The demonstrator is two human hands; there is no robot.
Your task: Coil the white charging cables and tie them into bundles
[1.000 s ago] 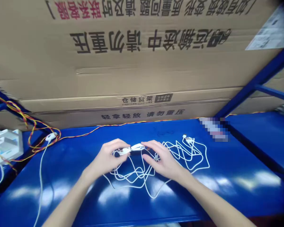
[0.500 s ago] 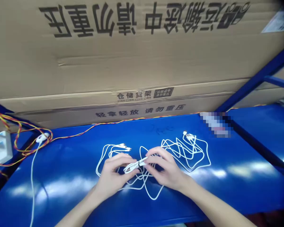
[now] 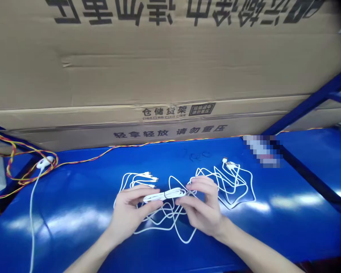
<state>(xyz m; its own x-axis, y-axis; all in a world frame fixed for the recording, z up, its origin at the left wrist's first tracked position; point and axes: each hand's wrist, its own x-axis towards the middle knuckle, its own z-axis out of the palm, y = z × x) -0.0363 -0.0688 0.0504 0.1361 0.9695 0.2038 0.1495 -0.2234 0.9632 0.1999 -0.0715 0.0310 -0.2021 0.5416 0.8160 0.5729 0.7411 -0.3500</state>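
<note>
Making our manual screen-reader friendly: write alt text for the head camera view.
The left hand and right hand hold a coiled white cable with a dark tie, above loose white cables on a blue metal shelf, below a large cardboard carton.

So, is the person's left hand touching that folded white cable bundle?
Touching: the head view shows the left hand closed around the end of the folded white cable bundle, with no gap between them.
</note>
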